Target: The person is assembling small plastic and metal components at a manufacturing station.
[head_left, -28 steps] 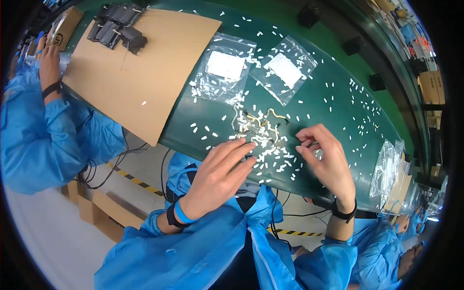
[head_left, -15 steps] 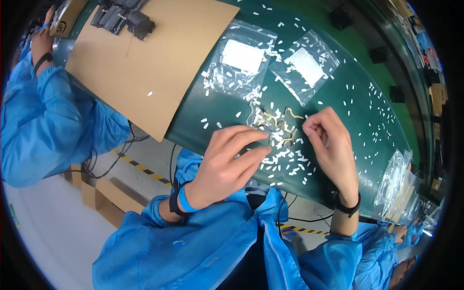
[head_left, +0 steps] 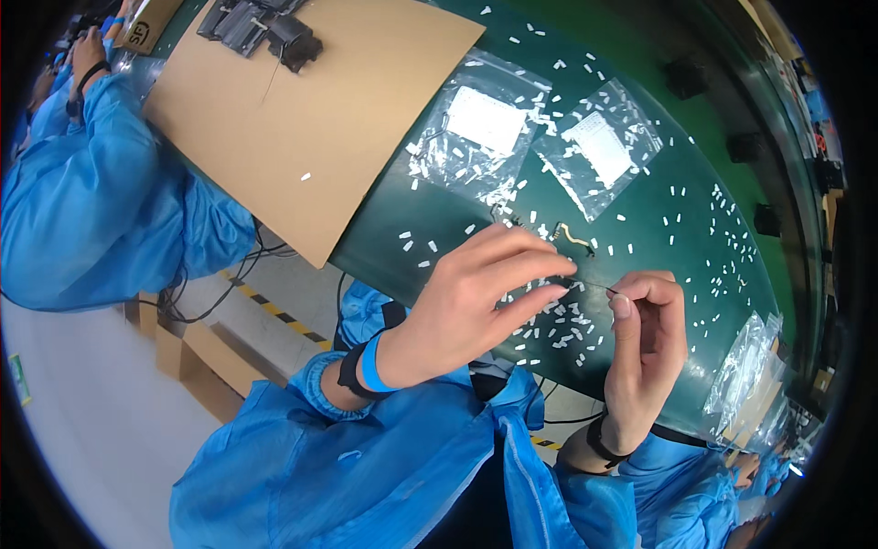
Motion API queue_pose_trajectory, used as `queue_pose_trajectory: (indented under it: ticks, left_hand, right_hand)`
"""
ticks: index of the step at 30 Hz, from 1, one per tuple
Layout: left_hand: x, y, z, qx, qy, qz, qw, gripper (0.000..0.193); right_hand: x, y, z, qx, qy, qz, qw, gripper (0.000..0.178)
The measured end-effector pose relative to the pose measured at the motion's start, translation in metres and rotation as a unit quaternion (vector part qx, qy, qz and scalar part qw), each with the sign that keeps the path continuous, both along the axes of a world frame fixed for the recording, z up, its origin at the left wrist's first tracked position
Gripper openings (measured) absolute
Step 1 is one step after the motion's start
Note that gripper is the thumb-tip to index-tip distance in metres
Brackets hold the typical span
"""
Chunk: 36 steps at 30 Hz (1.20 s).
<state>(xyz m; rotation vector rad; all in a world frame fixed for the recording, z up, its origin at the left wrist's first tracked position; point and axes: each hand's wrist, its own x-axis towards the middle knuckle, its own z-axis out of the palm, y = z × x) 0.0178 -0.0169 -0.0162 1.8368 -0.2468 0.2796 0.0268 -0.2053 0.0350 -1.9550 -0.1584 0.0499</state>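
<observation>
A thin dark wire (head_left: 596,285) stretches between my two hands over the table. My left hand (head_left: 494,284) pinches its left end, though the fingertips partly hide what sits there. The right-hand end is gripped between thumb and forefinger of my right hand (head_left: 651,334), whose other fingers are curled in. Just beyond my left fingertips lies a short cream-coloured cable (head_left: 574,236) with dark ends. Small white plastic pieces (head_left: 567,329) are strewn below and around both hands. Other small parts behind my left hand are mostly covered by it.
Two clear zip bags with white labels (head_left: 485,119) (head_left: 601,151) lie beyond my hands on the green table (head_left: 384,224). A cardboard sheet (head_left: 302,128) at left carries black parts (head_left: 261,32). More clear bags (head_left: 745,366) lie at right. A co-worker's blue sleeve (head_left: 110,201) is at far left.
My right hand has turned and moved nearer, away from the cables. My left hand has shifted right. A thin dark wire now shows between them. The whole view has shifted slightly.
</observation>
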Motion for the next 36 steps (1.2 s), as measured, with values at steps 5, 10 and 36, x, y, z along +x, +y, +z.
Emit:
queue_pose_trajectory:
  ticks: [5, 10, 36]
  left_hand:
    - [-0.002, 0.002, 0.005, -0.033, -0.009, 0.033, 0.999, 0.021]
    - [-0.005, 0.002, 0.012, 0.025, -0.119, 0.115, 0.986, 0.024]
    - [-0.009, 0.017, 0.004, -0.091, -0.127, 0.005, 0.988, 0.025]
  right_hand:
    - [-0.003, 0.013, -0.001, 0.095, 0.022, -0.045, 0.994, 0.015]
    - [-0.012, 0.026, -0.008, 0.132, 0.057, 0.07, 0.987, 0.029]
    - [-0.01, 0.045, -0.01, 0.065, -0.123, 0.03, 0.99, 0.018]
